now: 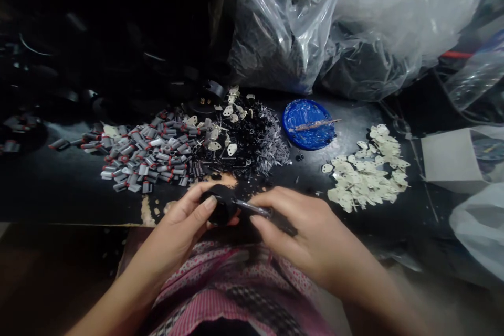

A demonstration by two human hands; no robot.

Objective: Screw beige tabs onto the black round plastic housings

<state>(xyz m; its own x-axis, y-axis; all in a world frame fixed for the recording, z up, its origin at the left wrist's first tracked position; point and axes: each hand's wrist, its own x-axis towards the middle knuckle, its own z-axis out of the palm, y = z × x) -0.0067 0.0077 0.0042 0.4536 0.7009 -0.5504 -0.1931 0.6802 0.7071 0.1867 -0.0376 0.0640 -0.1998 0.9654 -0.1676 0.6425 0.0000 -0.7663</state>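
At the table's front edge my left hand (191, 212) is closed around a black round part (220, 205), its thumb lying across the near side. My right hand (303, 233) pinches a slim dark rod-like tool (254, 208) between thumb and forefinger. The tool's tip points at the black part; whether it touches is too dark to tell. Just beyond my hands lie black springs (200, 168) and small grey pointed pieces (271, 142). A heap of grey sleeves with red bands (149, 152) spreads to the left.
A blue lid (309, 123) smeared with a shiny substance bears a thin stick (318, 125). Flat cream plates (370, 173) are piled to its right. Clear plastic bags (283, 26) stand behind. A white box (451, 155) sits at the right. Black round parts fill the dim left rear.
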